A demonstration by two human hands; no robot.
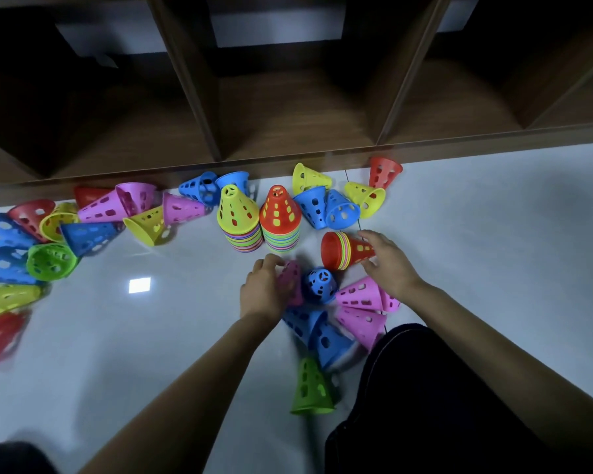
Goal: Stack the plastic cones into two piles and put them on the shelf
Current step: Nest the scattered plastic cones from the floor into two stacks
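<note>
**Dark trousers (459, 405) nearest us, bright plastic all over the floor (151, 354)**

Those trousers fill our 5 o'clock corner, with a green cone (311, 388) just beside them at their 9 o'clock. Our left hand (262, 290), near the middle, has its fingers curled round a pink cone (291, 283), which is blurred. At its 3 o'clock sits a blue cone (319, 284). Our right hand (392, 265) grips the narrow end of a short nest of cones (339, 250), red outermost, lying on its side. At 12 o'clock from the hands two piles stand upright and touching: a yellow-topped pile (238, 217) and a red-topped pile (279, 217). Loose cones (144, 224) lie scattered along the foot of the brown shelf (288, 114) and out to 9 o'clock.
</note>
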